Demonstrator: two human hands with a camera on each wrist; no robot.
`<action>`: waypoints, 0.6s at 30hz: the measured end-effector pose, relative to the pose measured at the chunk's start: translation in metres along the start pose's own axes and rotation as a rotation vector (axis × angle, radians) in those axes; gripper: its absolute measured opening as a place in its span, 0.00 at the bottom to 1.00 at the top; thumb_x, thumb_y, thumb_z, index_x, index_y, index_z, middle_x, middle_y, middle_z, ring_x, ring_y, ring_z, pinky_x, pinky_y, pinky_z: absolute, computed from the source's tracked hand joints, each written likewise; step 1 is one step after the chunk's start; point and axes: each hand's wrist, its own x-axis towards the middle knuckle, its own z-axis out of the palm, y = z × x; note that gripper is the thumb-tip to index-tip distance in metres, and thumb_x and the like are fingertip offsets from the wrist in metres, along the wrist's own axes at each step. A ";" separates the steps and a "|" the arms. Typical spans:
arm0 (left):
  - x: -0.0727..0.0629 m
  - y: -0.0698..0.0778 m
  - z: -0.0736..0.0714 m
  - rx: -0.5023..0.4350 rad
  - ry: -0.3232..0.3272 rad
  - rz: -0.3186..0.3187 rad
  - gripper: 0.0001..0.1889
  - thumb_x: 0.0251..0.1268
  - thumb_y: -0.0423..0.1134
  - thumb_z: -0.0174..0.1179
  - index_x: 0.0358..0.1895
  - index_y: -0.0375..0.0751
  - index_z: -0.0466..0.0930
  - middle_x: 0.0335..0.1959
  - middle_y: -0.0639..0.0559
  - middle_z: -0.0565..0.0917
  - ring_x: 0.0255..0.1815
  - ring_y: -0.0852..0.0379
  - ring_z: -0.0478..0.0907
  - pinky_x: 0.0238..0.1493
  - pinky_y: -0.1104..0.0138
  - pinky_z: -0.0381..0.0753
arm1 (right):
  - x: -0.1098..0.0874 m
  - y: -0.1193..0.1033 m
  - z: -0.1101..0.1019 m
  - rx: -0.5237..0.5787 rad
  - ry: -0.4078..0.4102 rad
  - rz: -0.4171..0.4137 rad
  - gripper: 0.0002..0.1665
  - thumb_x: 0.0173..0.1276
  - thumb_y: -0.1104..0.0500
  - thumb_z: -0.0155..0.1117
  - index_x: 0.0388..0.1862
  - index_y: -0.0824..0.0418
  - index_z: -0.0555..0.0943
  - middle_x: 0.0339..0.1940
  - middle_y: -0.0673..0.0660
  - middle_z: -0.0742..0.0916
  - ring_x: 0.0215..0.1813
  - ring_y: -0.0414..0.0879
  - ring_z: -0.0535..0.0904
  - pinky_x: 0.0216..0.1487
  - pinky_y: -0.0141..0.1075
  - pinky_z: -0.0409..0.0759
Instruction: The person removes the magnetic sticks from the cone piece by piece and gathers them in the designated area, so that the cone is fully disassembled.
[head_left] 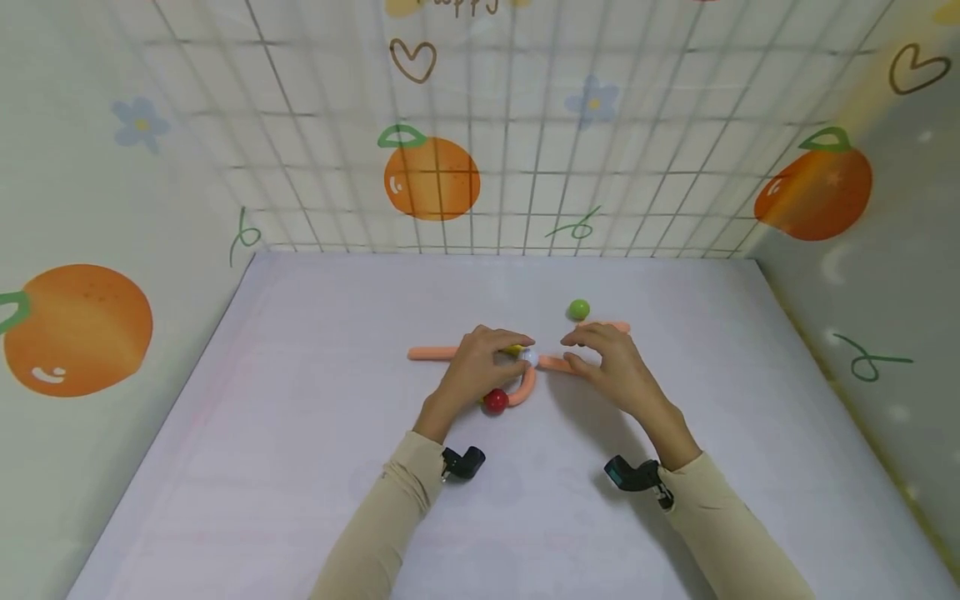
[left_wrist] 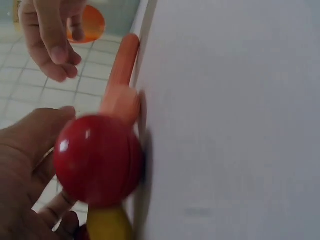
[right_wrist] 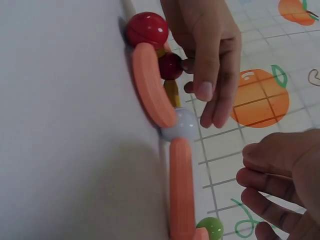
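Balls and rods lie joined together on the table. A pale blue-white ball (head_left: pixel 529 357) connects to a curved salmon rod (head_left: pixel 524 390), a yellow rod (right_wrist: pixel 172 93) and a straight salmon rod (head_left: pixel 557 364). At the curved rod's other end is a bright red ball (head_left: pixel 496 402); a dark red ball (right_wrist: pixel 170 66) sits behind it. My left hand (head_left: pixel 477 363) is over this figure, fingers loosely bent beside the balls; whether a fingertip touches the dark red one, I cannot tell. Just above the right-hand rod, my right hand (head_left: pixel 617 371) hovers with relaxed, empty fingers.
A green ball (head_left: pixel 579 309) lies behind my right hand, near another salmon rod (head_left: pixel 618 326). To the left, a straight salmon rod (head_left: pixel 432 353) sticks out past my left hand. A wire grid (head_left: pixel 525 179) behind a printed sheet stands at the table's back edge.
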 end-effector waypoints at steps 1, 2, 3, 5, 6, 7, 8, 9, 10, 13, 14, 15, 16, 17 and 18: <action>0.001 0.000 0.002 0.030 -0.003 0.003 0.17 0.64 0.46 0.69 0.56 0.54 0.86 0.54 0.64 0.84 0.48 0.57 0.74 0.53 0.57 0.68 | -0.001 0.001 0.001 -0.003 -0.004 -0.004 0.12 0.67 0.64 0.70 0.49 0.64 0.85 0.52 0.59 0.85 0.62 0.58 0.74 0.63 0.56 0.69; 0.001 0.000 0.005 0.060 -0.002 0.008 0.16 0.64 0.47 0.69 0.55 0.55 0.86 0.54 0.64 0.84 0.47 0.58 0.73 0.51 0.58 0.68 | -0.001 0.003 0.003 -0.006 -0.008 -0.007 0.13 0.66 0.64 0.70 0.49 0.65 0.85 0.52 0.59 0.85 0.63 0.59 0.74 0.63 0.56 0.69; 0.002 0.000 0.007 0.091 0.002 0.016 0.16 0.64 0.48 0.69 0.54 0.55 0.87 0.54 0.63 0.84 0.46 0.58 0.73 0.49 0.59 0.69 | -0.002 0.004 0.004 -0.012 -0.010 -0.005 0.13 0.66 0.64 0.71 0.49 0.65 0.85 0.53 0.61 0.85 0.63 0.59 0.74 0.64 0.56 0.69; 0.002 -0.002 0.011 0.149 0.020 0.038 0.13 0.64 0.50 0.69 0.51 0.57 0.88 0.51 0.64 0.85 0.44 0.59 0.73 0.45 0.61 0.69 | -0.003 0.005 0.006 -0.024 -0.017 0.007 0.13 0.66 0.64 0.71 0.49 0.65 0.85 0.55 0.62 0.85 0.65 0.60 0.73 0.64 0.58 0.68; 0.001 -0.003 0.012 0.164 0.030 0.046 0.12 0.64 0.50 0.69 0.49 0.57 0.88 0.50 0.65 0.85 0.43 0.59 0.73 0.43 0.62 0.69 | -0.004 0.005 0.006 -0.024 -0.021 0.015 0.14 0.66 0.64 0.71 0.50 0.65 0.85 0.56 0.63 0.84 0.66 0.61 0.72 0.64 0.59 0.68; 0.000 -0.004 0.012 0.167 0.042 0.051 0.11 0.64 0.50 0.70 0.48 0.57 0.88 0.48 0.65 0.85 0.42 0.59 0.73 0.43 0.63 0.69 | -0.005 0.005 0.007 -0.021 -0.023 0.020 0.14 0.66 0.63 0.71 0.50 0.65 0.85 0.57 0.64 0.84 0.66 0.62 0.72 0.63 0.59 0.68; -0.002 -0.005 0.011 0.161 0.053 0.055 0.10 0.63 0.49 0.70 0.46 0.57 0.89 0.47 0.65 0.85 0.41 0.59 0.73 0.43 0.62 0.70 | -0.005 0.005 0.008 -0.023 -0.022 0.024 0.14 0.66 0.63 0.71 0.50 0.64 0.85 0.57 0.64 0.83 0.66 0.62 0.72 0.63 0.60 0.67; -0.003 -0.005 0.009 0.155 0.061 0.056 0.10 0.62 0.49 0.71 0.45 0.57 0.89 0.45 0.65 0.86 0.40 0.59 0.73 0.43 0.63 0.70 | -0.006 0.004 0.009 -0.024 -0.018 0.028 0.14 0.66 0.63 0.71 0.50 0.64 0.85 0.57 0.64 0.83 0.66 0.61 0.72 0.63 0.61 0.67; -0.005 -0.006 0.008 0.148 0.065 0.055 0.09 0.62 0.48 0.71 0.45 0.57 0.89 0.45 0.65 0.86 0.40 0.59 0.73 0.44 0.62 0.70 | -0.006 0.003 0.009 -0.022 -0.015 0.027 0.14 0.65 0.63 0.71 0.49 0.63 0.85 0.57 0.63 0.84 0.65 0.61 0.72 0.63 0.62 0.66; -0.010 -0.007 0.001 0.130 0.064 0.041 0.10 0.62 0.47 0.71 0.45 0.57 0.89 0.47 0.65 0.86 0.41 0.59 0.73 0.45 0.61 0.71 | -0.007 0.002 0.012 -0.022 -0.005 0.006 0.13 0.64 0.64 0.72 0.48 0.63 0.86 0.53 0.61 0.85 0.64 0.60 0.74 0.61 0.62 0.67; -0.012 -0.007 0.000 0.130 0.061 0.037 0.10 0.62 0.47 0.71 0.45 0.56 0.89 0.48 0.64 0.86 0.42 0.59 0.73 0.46 0.61 0.71 | -0.007 0.002 0.013 -0.029 -0.005 -0.001 0.13 0.64 0.64 0.72 0.48 0.63 0.86 0.52 0.60 0.85 0.63 0.59 0.75 0.61 0.63 0.66; -0.014 -0.008 -0.002 0.130 0.056 0.029 0.10 0.62 0.47 0.71 0.46 0.56 0.89 0.48 0.64 0.85 0.42 0.59 0.74 0.47 0.61 0.71 | -0.008 0.002 0.014 -0.030 -0.006 -0.009 0.13 0.64 0.64 0.72 0.48 0.63 0.86 0.51 0.59 0.86 0.62 0.59 0.75 0.60 0.64 0.66; -0.015 -0.008 -0.003 0.128 0.055 0.022 0.10 0.62 0.46 0.71 0.46 0.56 0.89 0.49 0.64 0.85 0.42 0.59 0.74 0.48 0.60 0.71 | -0.008 0.001 0.015 -0.030 -0.011 -0.015 0.13 0.64 0.63 0.73 0.47 0.63 0.86 0.50 0.58 0.86 0.62 0.59 0.75 0.59 0.64 0.66; -0.017 -0.008 -0.004 0.124 0.056 0.013 0.10 0.63 0.45 0.71 0.46 0.56 0.89 0.49 0.64 0.85 0.42 0.58 0.74 0.48 0.60 0.71 | -0.008 0.001 0.016 -0.033 -0.017 -0.020 0.13 0.64 0.62 0.73 0.47 0.63 0.86 0.49 0.57 0.86 0.61 0.58 0.76 0.59 0.64 0.66; -0.019 -0.009 -0.005 0.119 0.059 0.006 0.10 0.63 0.45 0.71 0.47 0.56 0.89 0.49 0.64 0.85 0.42 0.58 0.74 0.48 0.60 0.70 | -0.008 0.001 0.017 -0.038 -0.022 -0.024 0.13 0.64 0.62 0.73 0.47 0.62 0.86 0.49 0.56 0.87 0.60 0.58 0.76 0.57 0.64 0.66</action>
